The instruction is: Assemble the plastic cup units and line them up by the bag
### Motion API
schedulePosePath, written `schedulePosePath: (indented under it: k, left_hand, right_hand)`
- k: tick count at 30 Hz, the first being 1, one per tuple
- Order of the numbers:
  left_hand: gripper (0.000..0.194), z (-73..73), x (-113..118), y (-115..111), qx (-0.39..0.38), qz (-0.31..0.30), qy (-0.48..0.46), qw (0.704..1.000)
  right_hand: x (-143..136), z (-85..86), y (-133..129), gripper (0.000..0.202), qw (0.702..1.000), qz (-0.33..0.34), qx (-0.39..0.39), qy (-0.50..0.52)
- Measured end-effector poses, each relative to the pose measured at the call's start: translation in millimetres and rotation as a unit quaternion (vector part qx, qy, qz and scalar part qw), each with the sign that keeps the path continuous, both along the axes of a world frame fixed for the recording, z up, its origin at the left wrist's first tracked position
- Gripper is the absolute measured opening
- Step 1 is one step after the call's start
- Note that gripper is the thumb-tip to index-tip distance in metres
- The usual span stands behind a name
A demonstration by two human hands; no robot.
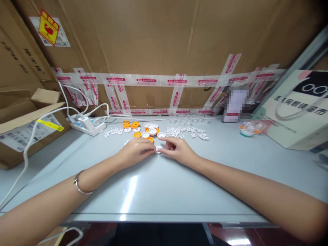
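Note:
A small round white part (158, 149) rests on the grey table, between my two hands. My left hand (135, 150) has its thumb and fingertips together at the part's left edge. From the right, my right hand (179, 150) pinches the same part with its thumb low and its index finger stretched above it. Just behind lie several orange rings (137, 135) and white round caps (152, 131). To their right is a pile of small white openwork pieces (175, 132). Small white knobs (114, 131) lie at the left.
A white power strip (88, 126) with cables and an open cardboard box (30, 133) are at the left. Clear cups (189, 119) line the back near a phone (235, 106). Assembled coloured pieces (248, 129) and a paper bag (294, 116) stand right.

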State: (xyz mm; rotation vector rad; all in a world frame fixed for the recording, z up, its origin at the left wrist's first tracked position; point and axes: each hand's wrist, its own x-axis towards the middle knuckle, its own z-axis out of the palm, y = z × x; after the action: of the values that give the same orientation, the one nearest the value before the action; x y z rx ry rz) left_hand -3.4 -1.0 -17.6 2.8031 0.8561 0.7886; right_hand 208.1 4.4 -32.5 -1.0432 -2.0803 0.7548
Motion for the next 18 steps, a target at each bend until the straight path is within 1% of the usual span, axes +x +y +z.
schedulePosePath:
  k: [2, 5, 8, 11, 14, 18]
  left_hand:
    - [0.018, -0.6, -0.4, -0.1, -0.002, 0.001, -0.003, 1.000]
    - [0.019, -1.8, -1.2, -0.1, -0.006, -0.001, -0.002, 1.000]
    - [0.021, -2.4, -2.1, -0.3, -0.010, 0.001, 0.005, 1.000]
    - [0.022, -2.1, -2.7, -0.5, -0.009, 0.005, 0.012, 1.000]
    - [0.022, -1.6, -3.2, -1.0, -0.006, 0.004, 0.013, 1.000]
    - [0.023, -0.8, -3.3, -2.2, -0.013, 0.006, 0.021, 1.000]
  right_hand:
    - [1.4, 1.0, -0.7, 0.036, 0.999, -0.006, 0.038, 0.008]
    - [2.5, 2.1, -2.1, 0.030, 0.997, 0.015, 0.072, 0.014]
    - [1.4, 3.4, -3.7, 0.030, 0.999, 0.017, 0.039, 0.020]
    - [-0.4, 5.1, -5.2, 0.023, 1.000, 0.015, -0.001, 0.014]
    - [-1.1, 6.3, -6.2, 0.017, 1.000, 0.023, -0.002, 0.013]
    - [0.0, 6.9, -6.8, 0.017, 1.000, 0.026, -0.005, 0.017]
